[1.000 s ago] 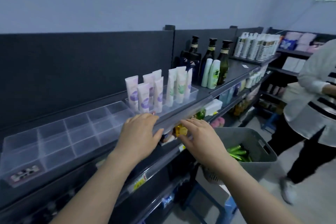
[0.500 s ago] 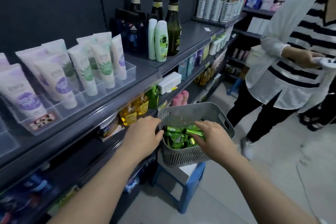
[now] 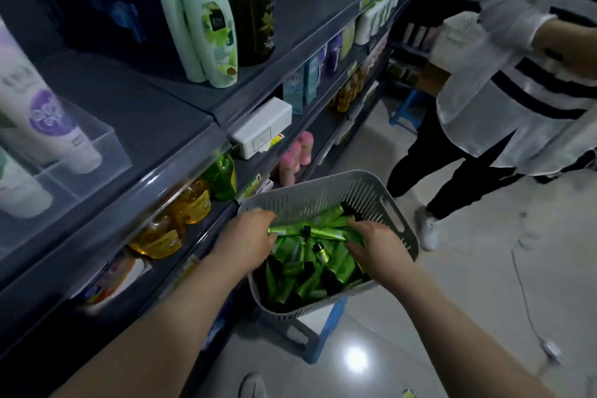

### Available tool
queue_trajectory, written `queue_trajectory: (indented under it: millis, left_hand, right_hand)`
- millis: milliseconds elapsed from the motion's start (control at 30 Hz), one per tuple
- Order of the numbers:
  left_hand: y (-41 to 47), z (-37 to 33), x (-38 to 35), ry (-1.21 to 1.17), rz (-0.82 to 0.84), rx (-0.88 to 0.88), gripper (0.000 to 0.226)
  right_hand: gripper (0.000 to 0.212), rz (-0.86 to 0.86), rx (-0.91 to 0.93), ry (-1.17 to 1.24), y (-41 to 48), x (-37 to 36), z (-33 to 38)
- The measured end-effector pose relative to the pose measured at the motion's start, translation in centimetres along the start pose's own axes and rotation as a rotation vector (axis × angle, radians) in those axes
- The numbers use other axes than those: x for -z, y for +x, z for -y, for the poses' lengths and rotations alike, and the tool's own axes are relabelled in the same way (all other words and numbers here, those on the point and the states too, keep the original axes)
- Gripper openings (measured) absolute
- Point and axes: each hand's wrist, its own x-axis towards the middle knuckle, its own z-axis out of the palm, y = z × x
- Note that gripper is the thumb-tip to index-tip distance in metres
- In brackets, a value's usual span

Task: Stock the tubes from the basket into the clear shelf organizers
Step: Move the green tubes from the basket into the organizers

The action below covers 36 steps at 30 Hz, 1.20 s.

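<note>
In the basket (image 3: 323, 195), left hand (image 3: 247, 234) and right hand (image 3: 376, 244) each grip green tubes (image 3: 319, 231).

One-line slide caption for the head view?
Left hand and right hand reach among green tubes in the grey basket beside the shelves.

Basket (image 3: 387, 200) is grey matt plastic with perforated walls. Tubes (image 3: 323, 231) are green and glossy with a metallic-looking sheen and dark caps. Organizer (image 3: 106, 152), near left, is clear smooth hard plastic. Shelf (image 3: 155, 113) is dark grey, smooth, matt; metal or plastic unclear. Amber bottles (image 3: 190, 203) are translucent and glossy. Floor (image 3: 452, 317) is pale and polished, with a lamp glare. Stool (image 3: 326, 333) is blue plastic. Shirt (image 3: 484, 113), far right, is thin white cloth.
</note>
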Motion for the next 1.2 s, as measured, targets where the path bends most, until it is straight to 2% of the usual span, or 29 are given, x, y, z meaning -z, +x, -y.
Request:
queue_trajectory:
  millis: [267,500,667,933,1100,1200]
  left_hand:
    - [6.8,0.3,-5.6,-0.074,0.042,0.069,0.031]
    - [10.6,0.9,-10.3,-0.144,0.020,0.204,0.037]
    - [12.2,1.8,-13.0,-0.186,0.023,0.308,0.041]
    - [12.3,2.9,-15.5,-0.187,0.045,0.358,0.044]
    - [12.7,3.0,-16.0,-0.172,0.064,0.361,0.043]
    - [13.6,3.0,-16.6,-0.134,0.079,0.332,0.041]
  right_hand:
    - [0.044,0.217,-0.005,-0.021,7.6,-5.6,-5.0]
    - [0.050,0.428,0.020,-0.071,14.4,-11.1,-9.2]
    - [0.044,0.558,-0.018,-0.018,16.6,-14.7,-10.8]
    - [0.045,0.546,0.034,-0.149,17.4,-17.5,-11.2]
    - [0.039,0.521,-0.109,0.156,16.8,-15.4,-10.9]
    - [0.034,0.394,-0.149,0.353,16.5,-13.3,-10.9]
